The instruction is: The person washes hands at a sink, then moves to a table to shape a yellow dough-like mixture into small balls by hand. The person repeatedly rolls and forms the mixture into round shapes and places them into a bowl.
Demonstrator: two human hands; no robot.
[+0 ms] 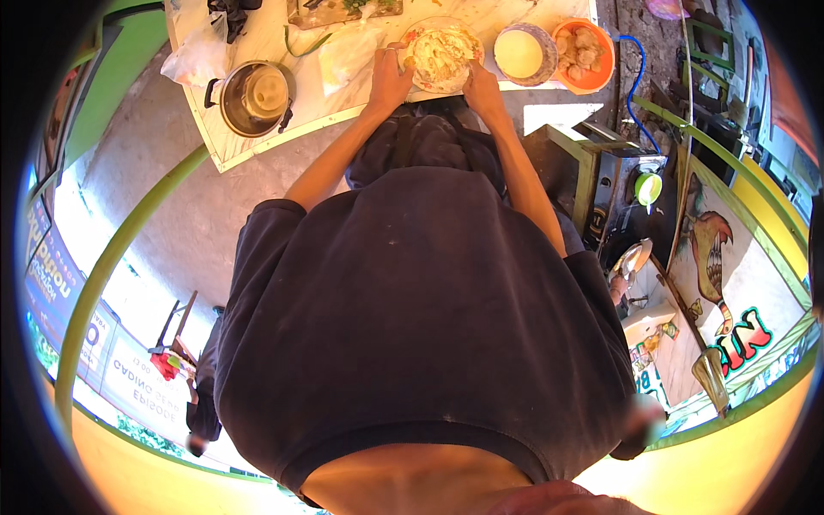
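A round plate or shallow bowl with a flowered rim lies near the table's front edge, filled with a pale yellow, lumpy mixture. My left hand grips its left rim. On the opposite side my right hand holds the right rim, its fingertips close to the mixture. Just right of that hand stands a patterned bowl of creamy, pale liquid. An orange plastic basin beside it contains several light brown pieces of food.
A steel pot with dark handles sits near the left corner of the marble-patterned table. Clear plastic bags and a cutting board with greens lie farther back. To my right are a stove and a blue hose. Other people are nearby.
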